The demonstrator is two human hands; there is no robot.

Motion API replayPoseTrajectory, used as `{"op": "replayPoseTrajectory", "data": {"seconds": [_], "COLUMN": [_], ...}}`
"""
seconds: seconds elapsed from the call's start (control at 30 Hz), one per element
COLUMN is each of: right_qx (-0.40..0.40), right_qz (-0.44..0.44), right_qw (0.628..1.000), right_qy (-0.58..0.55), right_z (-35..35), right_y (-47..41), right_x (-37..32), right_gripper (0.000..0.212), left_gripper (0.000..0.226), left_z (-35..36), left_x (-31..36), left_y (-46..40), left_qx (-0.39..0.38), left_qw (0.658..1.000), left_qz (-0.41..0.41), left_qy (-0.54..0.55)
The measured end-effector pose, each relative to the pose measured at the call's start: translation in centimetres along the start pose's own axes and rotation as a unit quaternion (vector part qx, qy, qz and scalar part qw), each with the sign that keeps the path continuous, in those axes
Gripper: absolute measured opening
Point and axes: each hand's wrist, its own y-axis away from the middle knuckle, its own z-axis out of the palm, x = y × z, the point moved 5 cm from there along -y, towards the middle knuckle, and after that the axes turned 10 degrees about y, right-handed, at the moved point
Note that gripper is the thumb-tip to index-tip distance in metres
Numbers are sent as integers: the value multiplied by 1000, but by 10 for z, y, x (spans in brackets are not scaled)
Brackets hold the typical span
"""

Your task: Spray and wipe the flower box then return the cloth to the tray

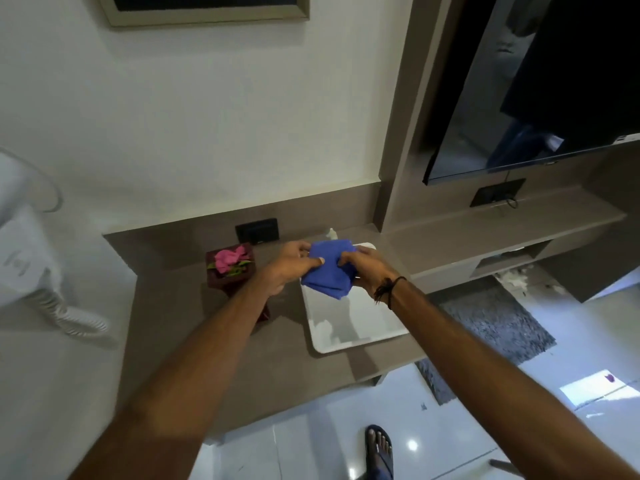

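Both hands hold a blue cloth (329,268) bunched up above the far end of a white rectangular tray (349,323) on the brown counter. My left hand (289,266) grips the cloth's left side; my right hand (363,268) grips its right side. The flower box (230,265), dark red-brown with pink flowers and green leaves on top, stands on the counter just left of my left hand. A small white spray bottle (332,233) peeks out behind the cloth at the tray's far edge, mostly hidden.
The brown counter (180,323) ends at a front edge near me, with glossy floor tiles below. A white wall-mounted hair dryer (24,265) with coiled cord hangs left. A dark TV (536,98) hangs at the right over a lower shelf. A black socket (257,230) sits behind the flower box.
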Motion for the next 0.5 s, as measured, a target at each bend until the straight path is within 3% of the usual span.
{"op": "replayPoseTrajectory", "data": {"seconds": [0.03,0.1,0.27,0.5], "right_qx": [15,47,57,28], "right_qz": [8,39,109,73], "right_qw": [999,989,953,892], "right_qy": [44,132,276,445], "right_z": [-12,-37,-62,-64], "right_y": [-14,-41,-80,-105], "right_x": [12,40,93,117], "right_gripper": [21,12,34,43], "left_gripper": [20,23,25,52], "left_z": [12,34,78,105], "left_x": [-6,-29,-86,-122], "left_y": [-4,-21,-47,-68], "left_qx": [7,20,68,76], "left_qw": [1000,999,984,953], "left_qz": [-14,-44,-140,-203], "left_qy": [-8,-23,-90,-212]}}
